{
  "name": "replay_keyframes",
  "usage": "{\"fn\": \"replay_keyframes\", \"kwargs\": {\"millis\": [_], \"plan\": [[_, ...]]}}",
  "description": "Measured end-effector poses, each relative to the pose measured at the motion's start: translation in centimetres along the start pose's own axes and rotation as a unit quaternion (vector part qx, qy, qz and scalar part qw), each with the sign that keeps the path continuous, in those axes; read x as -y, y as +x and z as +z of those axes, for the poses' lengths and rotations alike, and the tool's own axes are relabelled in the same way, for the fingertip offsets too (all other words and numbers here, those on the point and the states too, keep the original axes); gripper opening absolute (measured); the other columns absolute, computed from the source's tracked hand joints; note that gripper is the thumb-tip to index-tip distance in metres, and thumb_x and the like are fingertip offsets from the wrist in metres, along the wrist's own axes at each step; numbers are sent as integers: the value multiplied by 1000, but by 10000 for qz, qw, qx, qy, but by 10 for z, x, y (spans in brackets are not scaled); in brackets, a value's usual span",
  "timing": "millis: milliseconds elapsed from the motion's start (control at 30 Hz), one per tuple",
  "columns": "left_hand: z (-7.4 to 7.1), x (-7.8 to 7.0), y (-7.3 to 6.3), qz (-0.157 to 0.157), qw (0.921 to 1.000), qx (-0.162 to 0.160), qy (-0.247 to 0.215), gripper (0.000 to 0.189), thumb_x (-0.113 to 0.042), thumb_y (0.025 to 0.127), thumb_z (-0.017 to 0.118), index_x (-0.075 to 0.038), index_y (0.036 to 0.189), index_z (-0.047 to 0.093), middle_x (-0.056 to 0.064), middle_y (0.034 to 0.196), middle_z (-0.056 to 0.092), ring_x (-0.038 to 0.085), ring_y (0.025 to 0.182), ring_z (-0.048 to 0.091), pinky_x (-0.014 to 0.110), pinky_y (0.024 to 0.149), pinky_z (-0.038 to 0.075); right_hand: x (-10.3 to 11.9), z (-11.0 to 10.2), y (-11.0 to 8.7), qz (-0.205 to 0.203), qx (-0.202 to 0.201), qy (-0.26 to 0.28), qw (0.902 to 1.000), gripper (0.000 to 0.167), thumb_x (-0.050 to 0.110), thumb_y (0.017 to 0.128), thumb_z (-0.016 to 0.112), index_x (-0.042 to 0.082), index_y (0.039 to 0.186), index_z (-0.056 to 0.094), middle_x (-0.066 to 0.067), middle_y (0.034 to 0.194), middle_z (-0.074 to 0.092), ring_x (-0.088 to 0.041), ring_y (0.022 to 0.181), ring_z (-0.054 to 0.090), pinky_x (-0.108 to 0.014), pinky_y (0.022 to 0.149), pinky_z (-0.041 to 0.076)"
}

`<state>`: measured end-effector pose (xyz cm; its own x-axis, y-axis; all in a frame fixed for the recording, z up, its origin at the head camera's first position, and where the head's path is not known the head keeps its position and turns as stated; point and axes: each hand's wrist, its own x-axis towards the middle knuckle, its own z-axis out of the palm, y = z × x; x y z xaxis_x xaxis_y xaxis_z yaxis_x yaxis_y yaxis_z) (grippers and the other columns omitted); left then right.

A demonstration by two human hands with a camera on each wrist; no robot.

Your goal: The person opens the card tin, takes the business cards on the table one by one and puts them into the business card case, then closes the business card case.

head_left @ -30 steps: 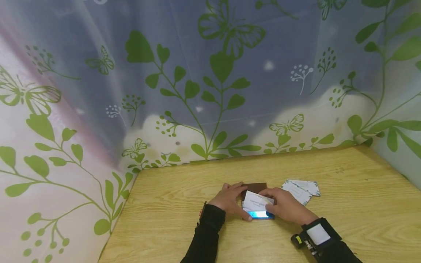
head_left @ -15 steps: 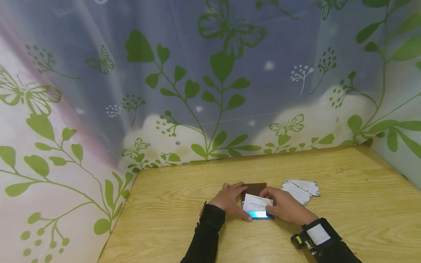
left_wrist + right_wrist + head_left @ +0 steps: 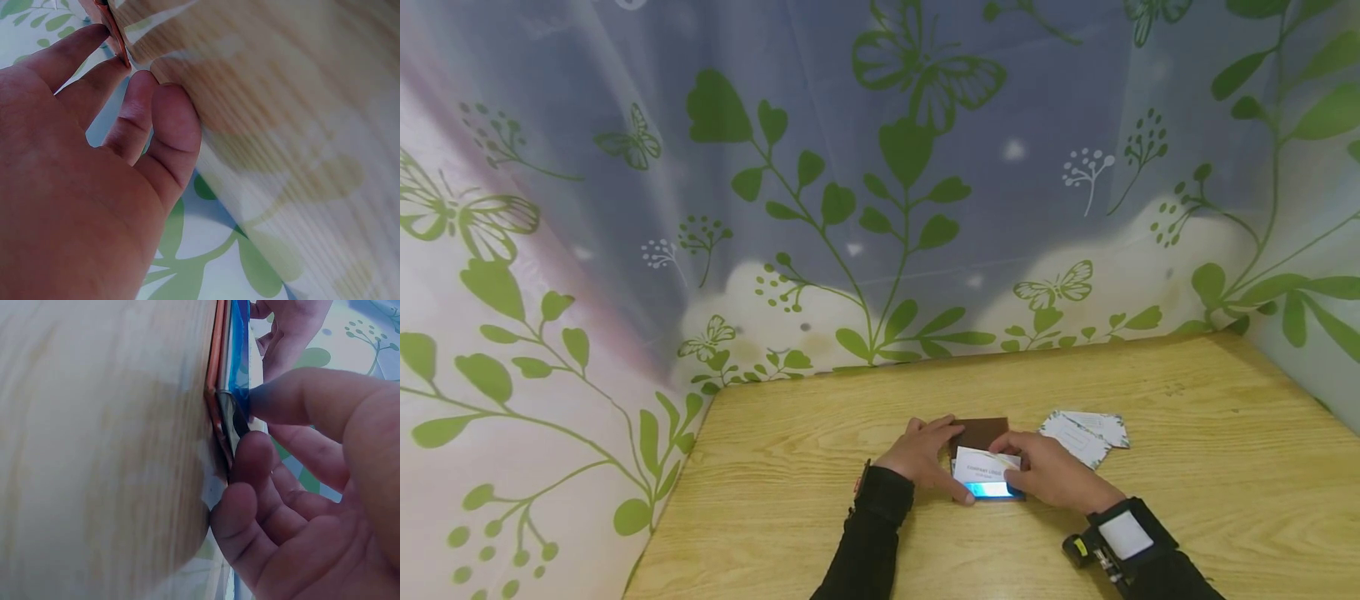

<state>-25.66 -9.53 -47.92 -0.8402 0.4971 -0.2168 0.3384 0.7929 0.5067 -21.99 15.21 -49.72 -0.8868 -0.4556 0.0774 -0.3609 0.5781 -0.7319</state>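
A brown card holder (image 3: 981,432) lies unfolded on the wooden table. A white business card (image 3: 976,463) printed "COMPANY LOGO" stands partly in its front half, above a shiny blue-white strip (image 3: 989,489). My left hand (image 3: 921,457) holds the holder's left side, thumb at the lower corner and fingers by the upper flap; in the left wrist view those fingertips meet the holder's edge (image 3: 116,39). My right hand (image 3: 1052,468) pinches the card's right side between thumb and fingers. The right wrist view shows the thumb against the blue film (image 3: 239,356) on the holder.
Several white cards with leafy borders (image 3: 1078,437) lie fanned on the table (image 3: 820,467) just beyond my right hand. A curtain (image 3: 805,167) printed with leaves and butterflies closes off the back and sides.
The business card has moved down toward the shiny strip and turned straighter, with the right fingers following it. The left hand and holder have stayed in place.
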Motion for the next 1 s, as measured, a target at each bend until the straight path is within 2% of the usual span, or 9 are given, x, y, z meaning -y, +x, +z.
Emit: {"fn": "replay_keyframes", "kwargs": {"millis": [100,233,700,1000], "plan": [[-1,0,0,26,10000,-12,7,109,-51,69,95,-25,160,43,-6,169,29,15,119,36,34,97,46,0,0,0,-67,33,-82,9999,27,5,98,66,6,125,68,3,91,64,-7,61,47,-27,57,42],[-1,0,-1,37,10000,-34,16,109,-51,69,95,-25,160,43,-6,169,29,13,115,36,32,95,47,-1,0,0,-120,-10,-96,9999,26,4,99,65,6,124,68,3,97,67,-7,61,48,-27,59,42],[0,1,0,40,9999,-41,-107,108,-49,68,96,-24,159,44,-5,168,30,17,124,36,36,100,46,-1,0,1,-116,-11,-120,9999,26,4,97,67,7,123,72,7,85,59,-7,63,47,-27,56,41],[0,0,0,38,9998,-48,-170,108,-48,67,97,-24,159,45,-6,168,30,16,122,36,36,99,46,1,0,0,-96,-13,-124,9999,26,4,97,67,8,122,72,7,86,59,-8,68,48,-27,59,42]]}}
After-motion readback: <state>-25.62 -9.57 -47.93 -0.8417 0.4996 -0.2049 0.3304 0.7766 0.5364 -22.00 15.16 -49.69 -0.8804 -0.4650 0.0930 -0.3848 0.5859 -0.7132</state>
